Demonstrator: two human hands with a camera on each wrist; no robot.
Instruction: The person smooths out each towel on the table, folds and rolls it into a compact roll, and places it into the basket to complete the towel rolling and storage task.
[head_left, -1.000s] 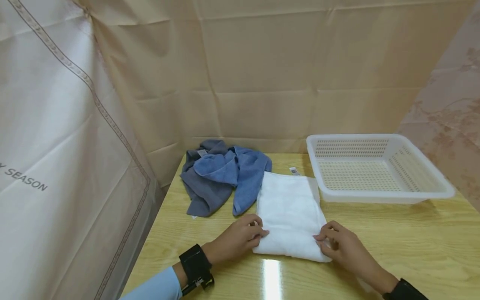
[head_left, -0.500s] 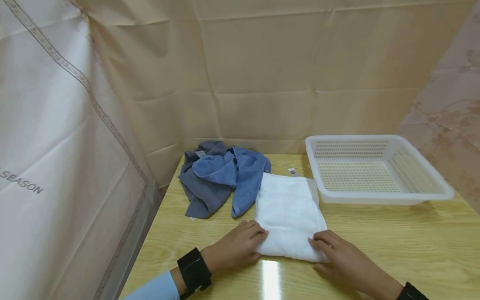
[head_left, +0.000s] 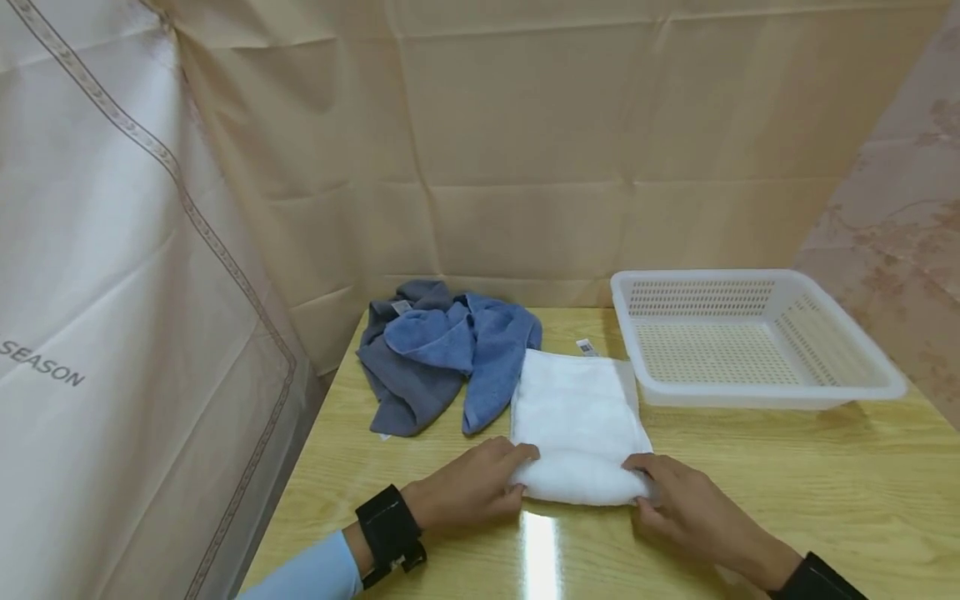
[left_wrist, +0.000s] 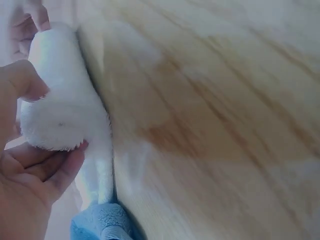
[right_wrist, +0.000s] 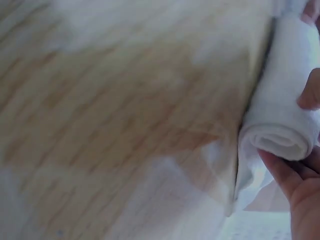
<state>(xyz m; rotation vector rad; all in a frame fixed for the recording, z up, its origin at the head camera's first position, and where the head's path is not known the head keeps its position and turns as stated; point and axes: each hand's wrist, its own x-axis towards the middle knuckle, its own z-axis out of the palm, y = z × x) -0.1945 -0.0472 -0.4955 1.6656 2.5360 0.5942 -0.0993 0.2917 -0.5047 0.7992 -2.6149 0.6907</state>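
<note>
A white towel (head_left: 573,408) lies on the table, its near end rolled into a thick roll while the far part stays flat. My left hand (head_left: 476,483) grips the left end of the roll, thumb on top and fingers beneath, as the left wrist view of the towel (left_wrist: 62,107) shows. At the right end, my right hand (head_left: 686,508) holds the roll the same way. The right wrist view shows the spiral layers of the towel (right_wrist: 282,137) between thumb and fingers.
A crumpled blue towel (head_left: 498,354) and a grey towel (head_left: 412,396) lie heaped at the back left, against the white towel's left side. A white perforated basket (head_left: 765,390) stands at the back right. Cloth hangings (head_left: 510,150) enclose the wooden table (head_left: 787,475).
Both hands have shifted their hold, thumbs now over the roll and fingers under it. The towel's near edge has rolled away from me into a thicker roll, leaving a shorter flat part.
</note>
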